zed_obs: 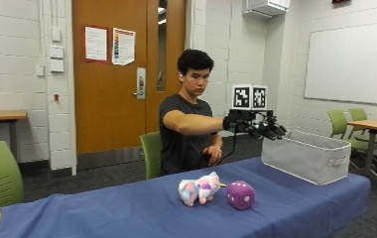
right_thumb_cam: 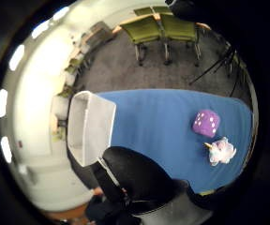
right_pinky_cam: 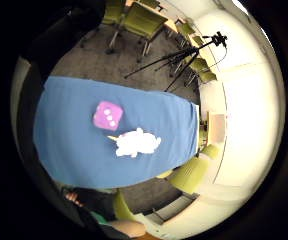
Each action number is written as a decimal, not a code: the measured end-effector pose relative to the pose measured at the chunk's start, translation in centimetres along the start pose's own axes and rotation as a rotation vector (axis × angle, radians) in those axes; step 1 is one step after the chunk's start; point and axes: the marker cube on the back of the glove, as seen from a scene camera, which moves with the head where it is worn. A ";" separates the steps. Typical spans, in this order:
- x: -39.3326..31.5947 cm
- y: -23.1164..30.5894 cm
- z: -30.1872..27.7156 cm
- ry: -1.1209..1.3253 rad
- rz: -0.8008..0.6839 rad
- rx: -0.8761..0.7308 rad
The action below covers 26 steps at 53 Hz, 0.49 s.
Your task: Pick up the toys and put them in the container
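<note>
The gloved right hand [zed_obs: 258,127] hovers above the table [zed_obs: 142,208], fingers relaxed, holding nothing. The plush unicorn [zed_obs: 198,188] and purple die [zed_obs: 240,194] lie below, beside the grey container [zed_obs: 305,156].

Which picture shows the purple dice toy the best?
The outside view shows the purple dice best: it sits near the camera on the blue table, beside the plush unicorn, white dots visible. Both palm views show it from above, farther off: the little finger side view shows three dots, the thumb side view shows it small.
</note>
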 end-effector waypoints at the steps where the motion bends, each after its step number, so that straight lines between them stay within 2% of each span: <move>1: 0.5 -0.1 0.8 -0.001 0.006 -0.009; 18: 4.8 -0.5 12.2 -0.034 0.077 -0.146; 26: 5.7 -0.1 15.9 -0.041 0.089 -0.186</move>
